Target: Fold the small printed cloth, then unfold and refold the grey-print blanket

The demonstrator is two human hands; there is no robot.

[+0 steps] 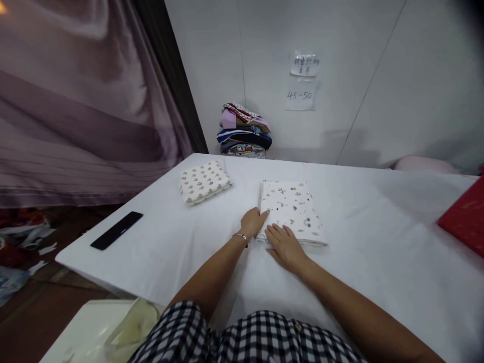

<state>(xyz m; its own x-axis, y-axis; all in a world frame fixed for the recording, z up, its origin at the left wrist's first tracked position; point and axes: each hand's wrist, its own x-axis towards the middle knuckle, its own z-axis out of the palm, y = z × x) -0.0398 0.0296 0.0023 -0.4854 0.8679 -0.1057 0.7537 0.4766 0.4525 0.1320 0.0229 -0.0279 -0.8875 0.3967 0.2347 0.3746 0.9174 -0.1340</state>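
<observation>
Fingers of the right hand (288,249) lie flat, slightly apart, on the folded cloth (293,209) upon the counter (359,212); whether the left hand (252,222) grips its edge, I cannot tell. Smoothing seems in hand, needing gentle pressure next.

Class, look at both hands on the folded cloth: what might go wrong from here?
The right hand lies near the near-left corner of the folded cloth, so pushing might shift its layers. The bracelet behind the left hand, close to the cloth, might snag it.
</observation>
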